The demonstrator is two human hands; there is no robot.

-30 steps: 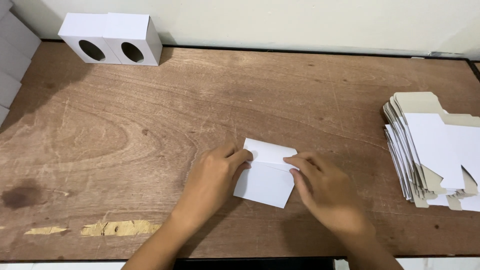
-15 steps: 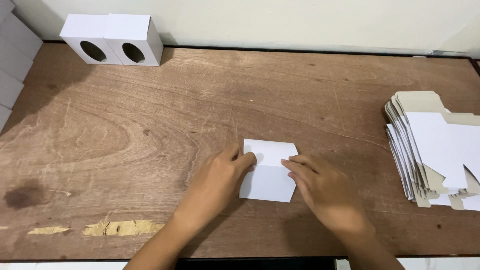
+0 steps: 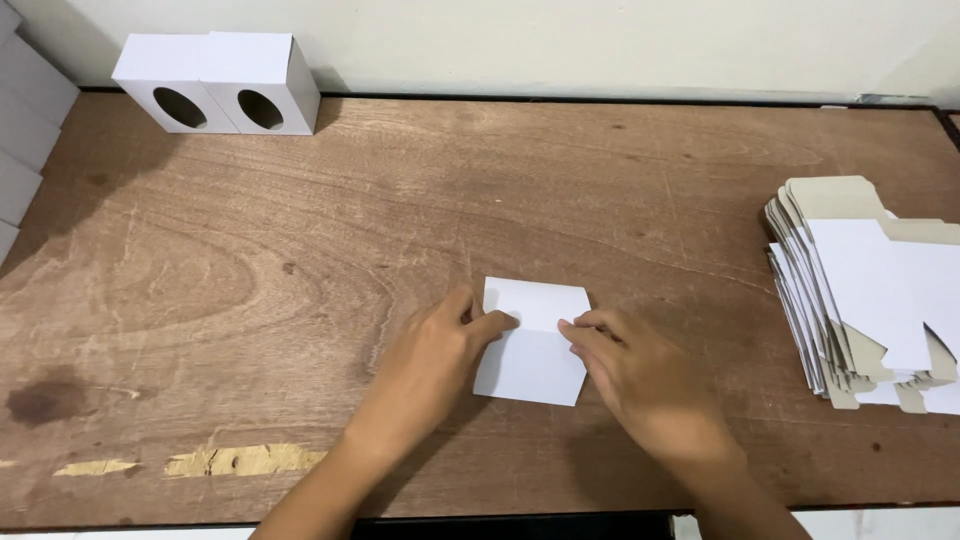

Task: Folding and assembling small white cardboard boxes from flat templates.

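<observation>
A folded card (image 3: pixel 530 345) lies near the table's (image 3: pixel 300 280) centre; 2 boxes (image 3: pixel 215 82) far left; card stack (image 3: pixel 870 295) right.
</observation>
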